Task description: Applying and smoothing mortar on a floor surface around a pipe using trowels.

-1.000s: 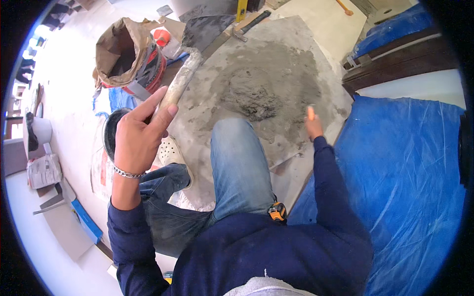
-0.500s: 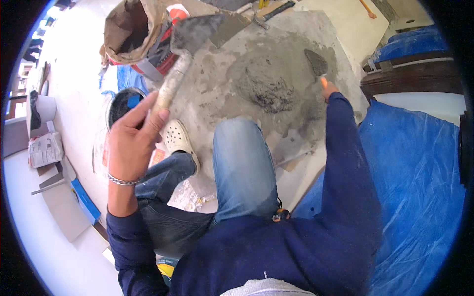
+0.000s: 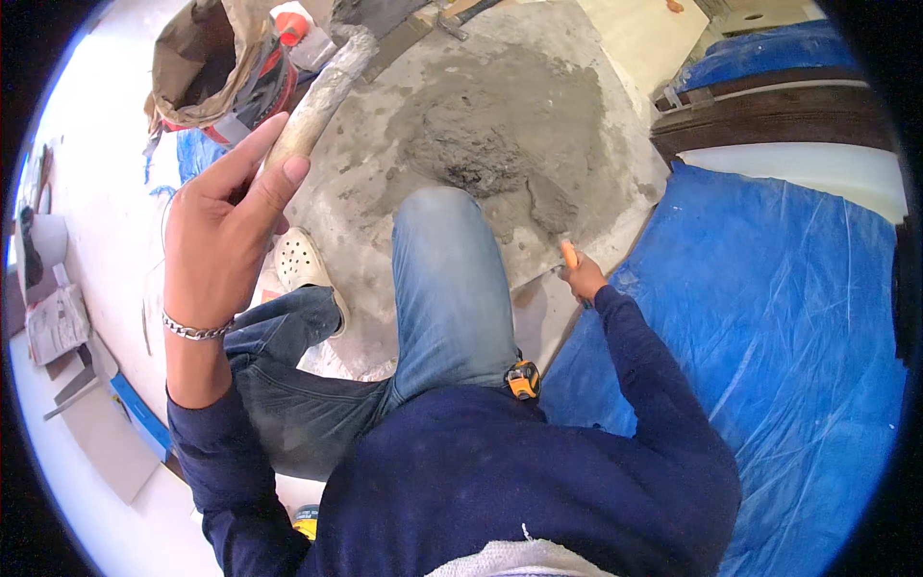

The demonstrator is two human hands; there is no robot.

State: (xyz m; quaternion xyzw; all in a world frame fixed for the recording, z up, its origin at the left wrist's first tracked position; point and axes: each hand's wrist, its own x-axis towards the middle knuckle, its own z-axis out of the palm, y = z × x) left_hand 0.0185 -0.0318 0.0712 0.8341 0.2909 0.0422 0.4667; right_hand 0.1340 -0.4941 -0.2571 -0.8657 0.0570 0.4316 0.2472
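Note:
My left hand point(image 3: 226, 216) is raised on the left, its fingers closed round the pale, mortar-crusted handle of a large trowel point(image 3: 322, 91). That trowel's grey blade is partly cut off by the top of the view. My right hand point(image 3: 584, 277) grips the orange handle of a smaller trowel point(image 3: 551, 206). The smaller blade lies against the near right side of a heap of wet grey mortar point(image 3: 471, 144). Mortar is smeared over the pale board point(image 3: 635, 144) beneath the heap.
A red bucket point(image 3: 279, 91) with an open paper bag point(image 3: 197, 58) stands at the far left. A hammer point(image 3: 457, 24) lies at the board's far edge. Blue plastic sheeting point(image 3: 769, 317) covers the right side. A tape measure point(image 3: 522, 379) hangs at my waist.
My right hand has drawn the smaller trowel nearer and left, from the board's far right to the heap's near edge. The view has shifted; my left hand keeps its hold on the large trowel.

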